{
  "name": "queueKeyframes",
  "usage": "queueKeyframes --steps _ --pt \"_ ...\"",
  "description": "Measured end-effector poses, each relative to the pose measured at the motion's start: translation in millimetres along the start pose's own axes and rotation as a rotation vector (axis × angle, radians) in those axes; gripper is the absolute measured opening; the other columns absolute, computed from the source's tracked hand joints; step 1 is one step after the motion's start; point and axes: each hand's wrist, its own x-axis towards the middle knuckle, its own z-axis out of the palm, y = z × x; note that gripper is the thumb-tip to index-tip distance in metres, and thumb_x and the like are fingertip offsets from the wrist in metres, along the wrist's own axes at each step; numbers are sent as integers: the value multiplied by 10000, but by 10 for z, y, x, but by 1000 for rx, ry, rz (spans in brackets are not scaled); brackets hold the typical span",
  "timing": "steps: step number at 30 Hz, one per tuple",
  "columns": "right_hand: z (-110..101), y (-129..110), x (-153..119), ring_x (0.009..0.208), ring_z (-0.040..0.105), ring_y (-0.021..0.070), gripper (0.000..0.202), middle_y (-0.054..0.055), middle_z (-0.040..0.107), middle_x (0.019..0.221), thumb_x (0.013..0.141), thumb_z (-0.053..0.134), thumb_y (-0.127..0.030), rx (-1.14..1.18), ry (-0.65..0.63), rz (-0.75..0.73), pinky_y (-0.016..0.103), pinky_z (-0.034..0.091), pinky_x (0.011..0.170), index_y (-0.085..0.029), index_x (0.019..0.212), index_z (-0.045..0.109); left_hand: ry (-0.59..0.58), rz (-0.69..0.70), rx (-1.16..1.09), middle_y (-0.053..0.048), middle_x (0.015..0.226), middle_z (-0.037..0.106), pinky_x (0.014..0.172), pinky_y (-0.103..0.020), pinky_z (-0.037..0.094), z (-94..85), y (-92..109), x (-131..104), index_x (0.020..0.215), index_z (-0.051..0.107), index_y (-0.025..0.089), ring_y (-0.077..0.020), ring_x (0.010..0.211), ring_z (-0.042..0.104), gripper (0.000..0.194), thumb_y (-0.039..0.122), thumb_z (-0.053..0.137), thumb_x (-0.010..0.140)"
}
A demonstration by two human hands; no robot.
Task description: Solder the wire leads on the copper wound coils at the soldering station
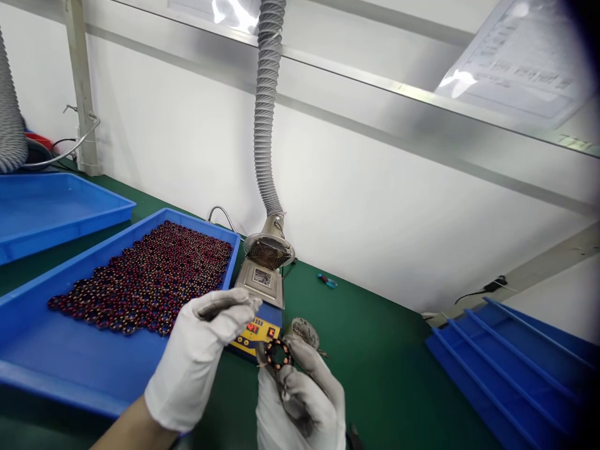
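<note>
Hands apart: R hand (307,389) clamped on wound ring (278,342) w/ fingertips; L hand (199,350) up-left of it, can't tell if holding.

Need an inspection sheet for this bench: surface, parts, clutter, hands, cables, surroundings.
Surface: green tabletop, partly covered.
Job's things: wound ring in the right hand; many similar rings in a blue tray; yellow-fronted unit with lit red display.
Clutter: small teal-handled tool near the wall.
Hands: both white-gloved; right grips the ring; left hand has fingers bunched, contents unclear.
Cables: black plug with cable, right side.
Surroundings: flexible duct behind the unit; overlapping blue trays at right.
</note>
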Motion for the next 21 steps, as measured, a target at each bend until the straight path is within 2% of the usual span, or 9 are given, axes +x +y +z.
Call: queueKeyframes --steps 4,8,11,13,16,18,21 --pt "-6 -25 -10 867 596 174 285 3 603 960 640 684 -33 9 1 -25 296 534 699 -265 767 577 -216 -212 247 -7 776 673 572 -144 453 39 115 -6 860 686 176 -120 693 595 257 137 693 605" --pt "-17 32 -35 849 596 176 236 20 601 974 656 678 -54 -14 -10 -41 281 530 660 -252 728 571 -232 -181 196 1 710 633 580 -156 428 76 75 -6 710 670 151 -97 645 543 80 162 669 631" --pt "-10 53 -32 828 611 179 222 26 617 963 656 688 -55 -43 2 -118 290 531 650 -225 733 567 -234 -186 136 15 636 596 530 -149 404 73 23 -4 675 652 135 -75 574 497 64 151 679 619" --pt "6 34 -22 827 622 184 212 30 625 942 673 684 -53 -54 0 -140 304 540 658 -209 749 562 -199 -193 118 14 622 597 532 -150 417 78 -3 -9 662 651 130 -79 570 505 79 146 695 599" --pt "29 -14 -7 839 625 185 226 37 624 925 678 676 -27 -56 -2 -67 315 546 683 -198 736 541 -109 -158 73 7 641 641 557 -142 456 89 -38 3 664 667 148 -91 594 565 90 135 718 591" --pt "35 -29 3 858 621 180 243 44 621 932 672 677 -16 -23 2 -16 289 542 674 -197 716 521 -1 -45 12 5 696 681 607 -143 492 68 -49 36 683 683 180 -110 645 619 114 133 727 589" --pt "28 -11 34 918 615 173 257 53 613 964 670 675 -17 93 -32 27 238 539 658 -199 753 513 215 239 -40 20 773 707 686 -172 532 -65 -11 62 744 695 238 -142 738 661 166 148 729 610"
